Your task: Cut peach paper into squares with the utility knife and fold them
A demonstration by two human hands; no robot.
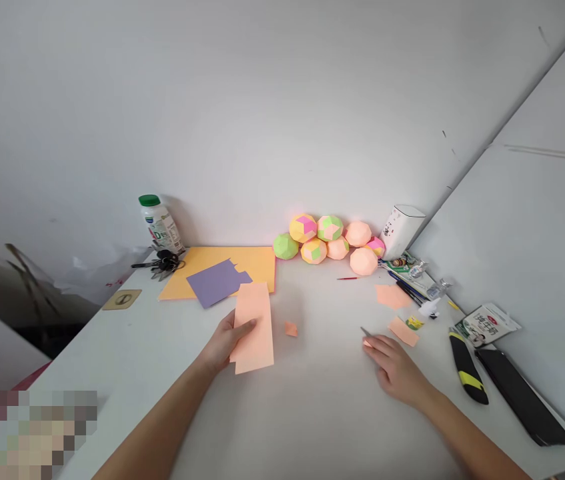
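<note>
Over a white table (312, 413), pinched a peach sheet (256, 323) by its left edge in the left hand (223, 341); well apart, gripped a slim grey tool (365, 331) in the right hand (398, 371); showed a peach scrap (291, 329) between.

The carton (487, 325) reads "纯牛奶"; the bottle (162, 227), "D".

Between the left hand (223, 341) and the right hand (396, 369) a hand could pass low, skirting the small orange scrap (291, 329). Behind, clustered paper balls (330, 228) block the way to the wall (282, 120)
</note>
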